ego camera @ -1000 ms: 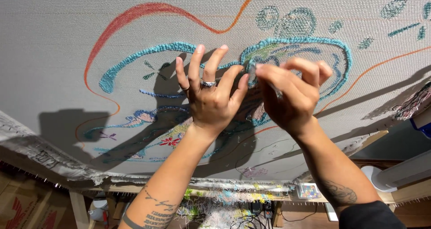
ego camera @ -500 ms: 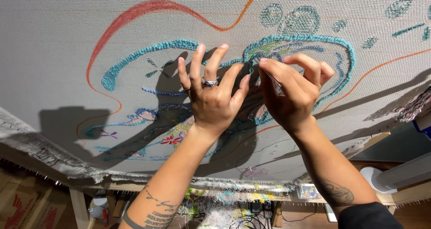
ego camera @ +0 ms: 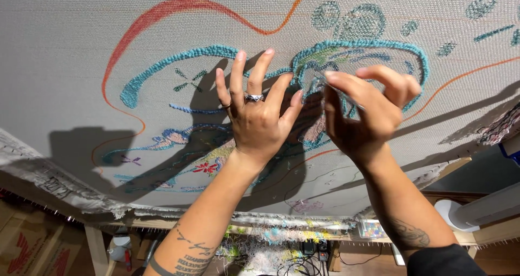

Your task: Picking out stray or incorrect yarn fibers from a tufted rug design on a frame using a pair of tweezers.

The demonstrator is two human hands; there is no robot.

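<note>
Stretching across a wooden frame point(ego camera: 162, 222) is a coarse grey cloth point(ego camera: 81, 54), woven like mesh, with fuzzy looped teal yarn point(ego camera: 162, 65) outlines and thin red-orange lines point(ego camera: 162, 8) curving over it. The left hand point(ego camera: 257, 119) lies flat on the cloth, fingers spread wide, a silver ring point(ego camera: 253, 97) on one. The right hand point(ego camera: 368, 111) pinches a thin pale strand point(ego camera: 346, 98) right at the teal loops in the middle. Compared with half a second ago, both hands sit in pretty much the same spot, with the pinch unchanged.
</note>
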